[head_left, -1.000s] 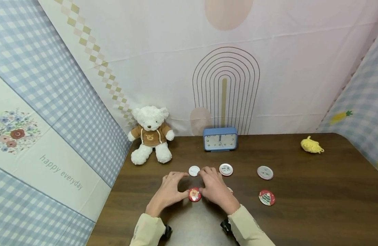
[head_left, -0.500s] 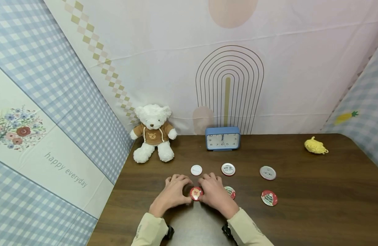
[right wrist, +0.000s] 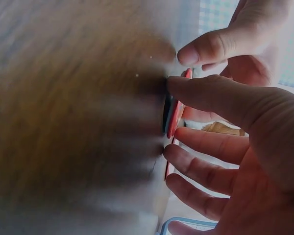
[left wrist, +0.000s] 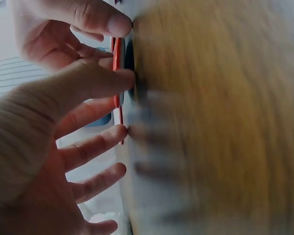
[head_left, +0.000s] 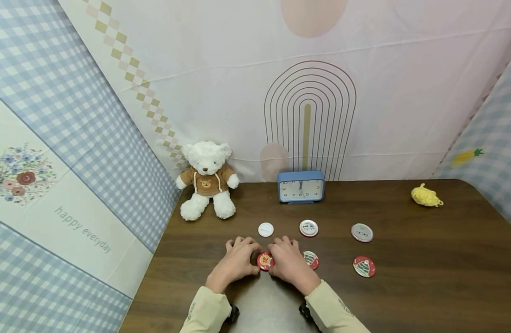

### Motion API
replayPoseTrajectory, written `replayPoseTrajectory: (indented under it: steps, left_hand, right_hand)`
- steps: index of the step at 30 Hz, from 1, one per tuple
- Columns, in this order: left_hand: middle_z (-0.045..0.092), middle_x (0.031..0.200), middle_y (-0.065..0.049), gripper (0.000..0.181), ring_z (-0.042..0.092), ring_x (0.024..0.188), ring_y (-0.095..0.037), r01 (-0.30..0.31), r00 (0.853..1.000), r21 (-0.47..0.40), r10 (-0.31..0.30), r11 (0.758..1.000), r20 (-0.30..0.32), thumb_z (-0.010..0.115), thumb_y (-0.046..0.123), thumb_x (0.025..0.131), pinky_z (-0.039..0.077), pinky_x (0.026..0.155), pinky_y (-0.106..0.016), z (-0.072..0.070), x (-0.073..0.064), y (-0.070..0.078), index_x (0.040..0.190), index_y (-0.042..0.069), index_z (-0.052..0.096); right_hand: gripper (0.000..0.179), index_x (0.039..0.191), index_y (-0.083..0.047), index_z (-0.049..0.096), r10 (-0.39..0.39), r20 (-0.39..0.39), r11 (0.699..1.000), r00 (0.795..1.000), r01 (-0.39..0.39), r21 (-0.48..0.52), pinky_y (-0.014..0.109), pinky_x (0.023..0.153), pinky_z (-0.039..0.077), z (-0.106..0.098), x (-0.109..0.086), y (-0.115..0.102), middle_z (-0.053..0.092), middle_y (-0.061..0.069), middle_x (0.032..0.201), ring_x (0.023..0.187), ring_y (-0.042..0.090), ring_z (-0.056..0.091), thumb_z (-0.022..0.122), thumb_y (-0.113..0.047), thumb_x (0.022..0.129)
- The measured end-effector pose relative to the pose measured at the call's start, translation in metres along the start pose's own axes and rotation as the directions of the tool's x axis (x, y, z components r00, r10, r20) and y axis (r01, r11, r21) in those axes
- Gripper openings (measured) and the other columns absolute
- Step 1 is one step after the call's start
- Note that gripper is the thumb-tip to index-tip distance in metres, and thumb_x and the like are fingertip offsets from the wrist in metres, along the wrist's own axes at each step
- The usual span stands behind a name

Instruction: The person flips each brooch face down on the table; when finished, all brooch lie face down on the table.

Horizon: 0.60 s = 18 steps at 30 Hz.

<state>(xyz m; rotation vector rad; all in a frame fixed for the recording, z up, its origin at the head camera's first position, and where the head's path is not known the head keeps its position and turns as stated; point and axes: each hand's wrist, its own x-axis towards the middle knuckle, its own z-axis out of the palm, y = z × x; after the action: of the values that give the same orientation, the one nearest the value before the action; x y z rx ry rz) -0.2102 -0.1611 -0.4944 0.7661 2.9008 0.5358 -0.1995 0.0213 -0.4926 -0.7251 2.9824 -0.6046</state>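
I report the left hand (head_left: 234, 261) set wide, fingers spread, at the left side of the red round badge (head_left: 265, 262). The right hand (head_left: 292, 262) is narrower at the opposite side; I cannot tell whether it pinches the rim. The badge lies face up on the tabletop (head_left: 426, 268), between both hands. For good alignment, I would steer by light rim contact, keep the printed face unobstructed, and avoid brushing the tree badge (head_left: 311, 260), partly covered beside the right hand. The small white disc (head_left: 265, 230) beyond offers a centring reference.
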Motion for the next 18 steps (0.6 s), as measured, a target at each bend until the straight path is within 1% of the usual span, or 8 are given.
replayPoseTrajectory:
  steps: [2,6,10,12,16,18]
  left_hand:
    - [0.061,0.108,0.0,0.031,0.051,0.11,-0.031,0.002,1.0,0.004,-0.002,1.0,0.003,0.085,0.019,0.075,0.03,0.095,-0.067,0.0001,0.0001,0.001,0.104,0.016,0.072]
    - [0.06,0.107,0.0,0.02,0.051,0.109,-0.031,-0.001,1.0,-0.003,0.001,1.0,-0.002,0.083,0.018,0.081,0.03,0.094,-0.068,-0.0002,-0.0022,0.0026,0.097,0.018,0.071]
    - [0.061,0.107,0.0,0.018,0.051,0.106,-0.03,-0.015,1.0,-0.019,0.014,1.0,-0.02,0.082,0.018,0.082,0.03,0.093,-0.068,0.0,-0.0056,0.0034,0.096,0.019,0.07]
    - [0.061,0.107,0.0,0.017,0.051,0.107,-0.029,-0.02,0.999,-0.029,0.019,0.999,-0.028,0.081,0.018,0.084,0.03,0.095,-0.068,0.0001,-0.0059,0.0033,0.095,0.02,0.069]
    - [0.061,0.107,0.001,0.013,0.051,0.108,-0.029,-0.031,0.999,-0.042,0.029,0.999,-0.04,0.078,0.017,0.087,0.028,0.098,-0.07,-0.0017,-0.005,0.0041,0.089,0.022,0.066]
    - [0.062,0.109,-0.001,0.01,0.051,0.108,-0.029,-0.033,0.999,-0.048,0.031,0.998,-0.042,0.077,0.017,0.088,0.027,0.098,-0.07,-0.0028,-0.0047,0.0046,0.091,0.021,0.067]
  right_hand:
    - [0.03,0.086,-0.007,0.069,-0.004,0.002,1.0,1.0,0.004,-0.005,0.064,0.089,0.041,-0.0001,-0.0004,-0.0006,0.059,0.005,0.086,0.091,0.031,0.053,0.089,-0.014,0.065]
    - [0.023,0.079,-0.011,0.066,-0.039,-0.007,0.999,0.999,0.039,0.013,0.063,0.086,0.041,0.0005,-0.0014,-0.001,0.056,0.003,0.083,0.087,0.03,0.053,0.086,-0.013,0.069]
    - [0.017,0.077,-0.011,0.066,-0.071,-0.023,0.996,0.997,0.072,0.047,0.063,0.083,0.042,0.0022,-0.0026,-0.0003,0.057,0.002,0.079,0.082,0.029,0.055,0.082,-0.007,0.074]
    - [0.017,0.076,-0.012,0.065,-0.08,-0.034,0.995,0.996,0.082,0.056,0.062,0.081,0.043,0.0021,-0.003,0.0002,0.057,0.002,0.078,0.08,0.029,0.056,0.08,-0.004,0.075]
    - [0.02,0.074,-0.014,0.063,-0.094,-0.069,0.993,0.993,0.099,0.066,0.057,0.074,0.044,-0.0001,-0.0022,0.0019,0.057,-0.001,0.073,0.075,0.027,0.059,0.076,0.001,0.075]
    - [0.021,0.074,-0.014,0.062,-0.107,-0.091,0.991,0.99,0.114,0.075,0.054,0.07,0.045,-0.0011,-0.0015,0.0031,0.057,-0.002,0.07,0.071,0.025,0.06,0.076,0.001,0.077]
